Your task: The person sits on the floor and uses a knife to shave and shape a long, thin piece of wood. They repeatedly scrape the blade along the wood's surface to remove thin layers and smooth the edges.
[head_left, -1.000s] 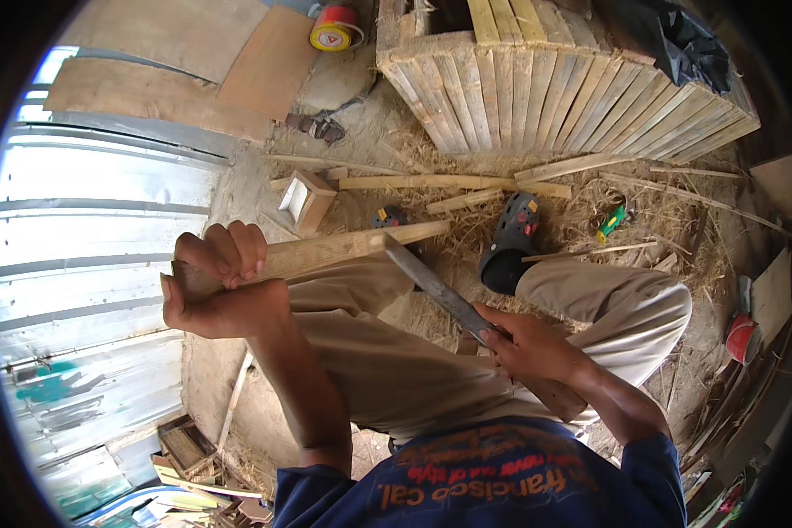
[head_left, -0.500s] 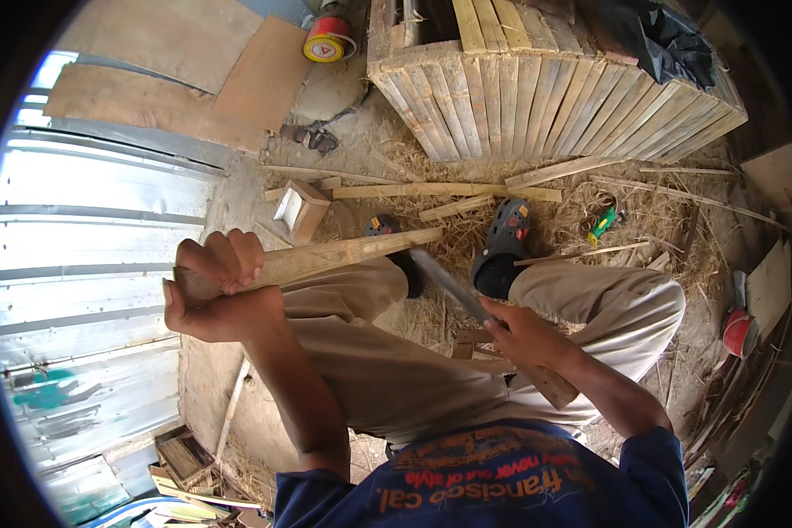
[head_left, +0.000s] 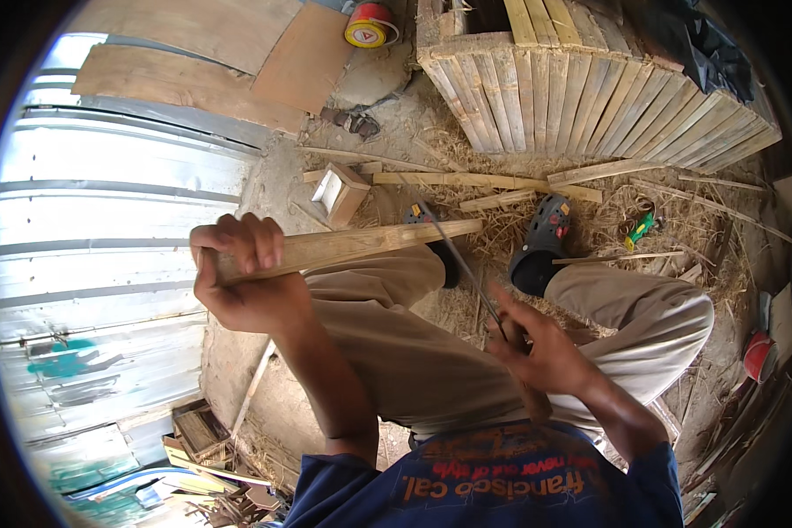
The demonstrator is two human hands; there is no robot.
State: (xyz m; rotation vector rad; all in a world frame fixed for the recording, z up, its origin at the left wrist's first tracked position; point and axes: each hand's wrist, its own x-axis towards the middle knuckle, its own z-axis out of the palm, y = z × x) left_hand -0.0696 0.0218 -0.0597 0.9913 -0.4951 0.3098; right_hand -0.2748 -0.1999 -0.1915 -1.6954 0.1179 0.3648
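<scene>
In my left hand [head_left: 251, 277] is the thick end of a pale wooden stick [head_left: 361, 246], fingers wrapped round it. The stick slants over my left knee, narrowing toward its far tip on the right. My right hand [head_left: 546, 348] grips a long knife [head_left: 463, 264] with a wooden handle; its index finger reaches along the blade side. Seen nearly edge-on, the dark blade crosses the stick near the narrow tip. I cannot tell whether blade and wood touch. Both my legs are bent, with dark clogs [head_left: 541, 233] on the feet.
A slatted wooden structure [head_left: 581, 101] stands ahead, a black plastic bag [head_left: 717, 53] on it. Wood strips [head_left: 466, 180], a small wooden box [head_left: 341, 195], straw and a green-handled tool [head_left: 640, 231] lie on the ground. Metal sheeting [head_left: 106, 238] is at left; a red-yellow bucket [head_left: 368, 28] sits ahead.
The knife blade has swung up and turned edge-on, now crossing the stick instead of lying below its tip. My right hand has shifted its hold. The whole view has moved slightly.
</scene>
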